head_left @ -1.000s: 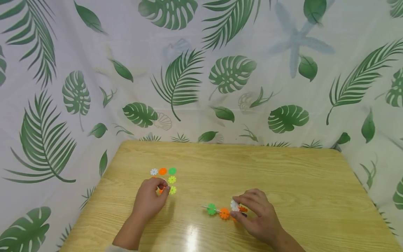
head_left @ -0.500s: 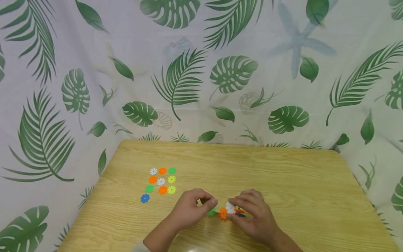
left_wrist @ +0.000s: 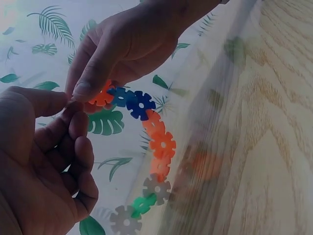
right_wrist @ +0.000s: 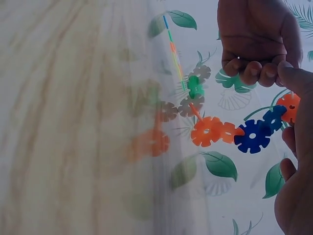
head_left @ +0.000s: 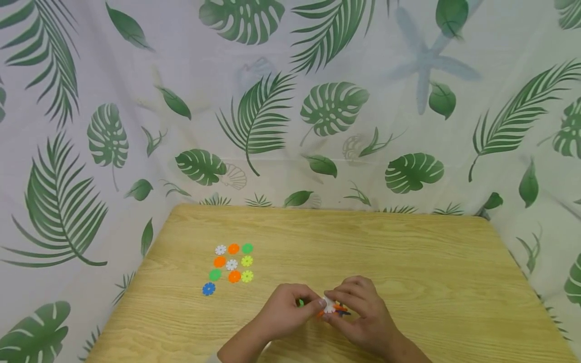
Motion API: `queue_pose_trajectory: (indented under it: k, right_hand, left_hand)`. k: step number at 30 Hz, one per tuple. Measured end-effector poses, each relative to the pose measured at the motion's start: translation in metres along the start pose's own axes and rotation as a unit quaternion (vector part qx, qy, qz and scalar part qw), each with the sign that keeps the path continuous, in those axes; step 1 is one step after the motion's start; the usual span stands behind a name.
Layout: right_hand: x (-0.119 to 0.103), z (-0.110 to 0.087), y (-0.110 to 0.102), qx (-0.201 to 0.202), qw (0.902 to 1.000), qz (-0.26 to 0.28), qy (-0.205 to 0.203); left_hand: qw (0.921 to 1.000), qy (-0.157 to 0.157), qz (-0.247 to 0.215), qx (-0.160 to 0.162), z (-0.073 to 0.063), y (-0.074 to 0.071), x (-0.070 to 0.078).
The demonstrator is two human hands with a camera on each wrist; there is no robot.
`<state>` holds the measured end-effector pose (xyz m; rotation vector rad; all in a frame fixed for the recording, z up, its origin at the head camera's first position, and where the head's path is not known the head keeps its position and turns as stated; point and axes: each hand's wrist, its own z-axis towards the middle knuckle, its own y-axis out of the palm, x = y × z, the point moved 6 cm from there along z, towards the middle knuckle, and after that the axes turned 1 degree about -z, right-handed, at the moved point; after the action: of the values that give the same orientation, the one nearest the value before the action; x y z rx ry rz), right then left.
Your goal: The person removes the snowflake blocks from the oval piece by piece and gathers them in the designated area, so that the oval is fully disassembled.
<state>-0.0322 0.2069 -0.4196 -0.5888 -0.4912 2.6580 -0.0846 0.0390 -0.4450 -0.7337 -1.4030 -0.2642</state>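
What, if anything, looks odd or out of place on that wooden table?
A round, notched blue disc sits alone at the near end of rows of three loose, notched discs, so it looks left over. I see nothing spilled or broken, though the right hand partly hides the multicoloured disc chain it holds.

A light-brown, wood-grained table (head_left: 386,242) stands before white hangings (head_left: 390,113), apparently cloth, printed with green palm and monstera leaves (head_left: 335,108) and a pale-blue starfish (head_left: 425,59).
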Motion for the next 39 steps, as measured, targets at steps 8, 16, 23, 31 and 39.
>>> queue_pose_trajectory:
  k: [8,16,23,31,39]
  right_hand:
    - [0.008,-0.011,0.005,-0.051,0.9974,0.008,0.05]
    - [0.012,-0.017,0.004,-0.085,0.992,0.019,0.092]
    - [0.016,-0.019,0.006,-0.101,0.9904,0.044,0.084]
    - [0.016,-0.02,0.01,-0.136,0.9823,0.069,0.109]
    - [0.016,-0.019,0.012,-0.15,0.976,0.092,0.128]
  left_hand:
    - [1.0,-0.003,0.004,0.007,0.0,-0.002,0.003]
    - [0.9997,-0.011,0.014,0.016,-0.002,-0.005,0.007]
    - [0.9996,-0.009,0.023,0.014,-0.003,-0.008,0.006]
    - [0.9993,0.005,0.037,-0.001,-0.003,-0.008,0.008]
    - [0.9983,0.019,0.051,-0.024,-0.004,-0.01,0.009]
